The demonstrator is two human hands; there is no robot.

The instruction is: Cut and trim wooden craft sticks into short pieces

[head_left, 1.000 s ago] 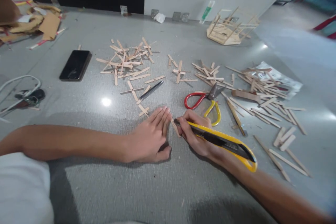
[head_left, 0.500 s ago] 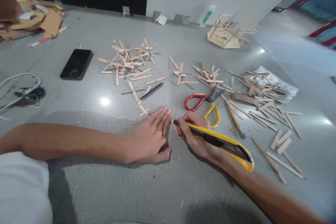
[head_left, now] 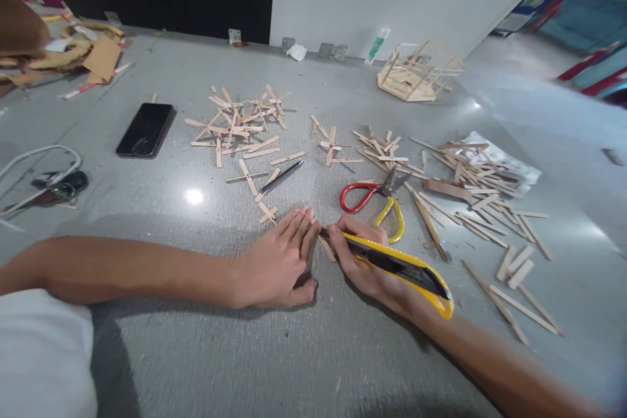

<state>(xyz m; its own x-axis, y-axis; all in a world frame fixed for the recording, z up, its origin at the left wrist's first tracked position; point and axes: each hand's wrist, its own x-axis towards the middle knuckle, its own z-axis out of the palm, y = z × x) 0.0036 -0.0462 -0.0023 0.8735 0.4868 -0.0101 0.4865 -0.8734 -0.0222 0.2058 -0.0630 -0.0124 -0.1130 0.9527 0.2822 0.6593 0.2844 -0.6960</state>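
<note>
A yellow and black utility knife (head_left: 401, 264) is gripped in my right hand (head_left: 362, 251), its tip pointing left at a small wooden craft stick (head_left: 326, 249) on the table. My left hand (head_left: 279, 261) lies flat, fingers stretched out and close together, pressing on the stick's far end, which is hidden beneath the fingertips. The knife tip meets the stick right beside those fingertips. Just beyond the right hand are scissors (head_left: 379, 199) with one red and one yellow handle. A small crossed-stick piece (head_left: 267, 212) lies past the left fingers, near a dark pen (head_left: 283, 176).
Piles of craft sticks (head_left: 240, 121) spread across the grey table (head_left: 220, 359), with more sticks (head_left: 484, 176) at right. A phone (head_left: 145, 130) and a white cable (head_left: 44, 150) are at left. A wooden stick frame (head_left: 414, 78) stands at the back right against the wall.
The head view has shifted slightly. My right hand has pulled a little away from the stick's near end, exposing more of it; the knife tip stays by my left fingers.
</note>
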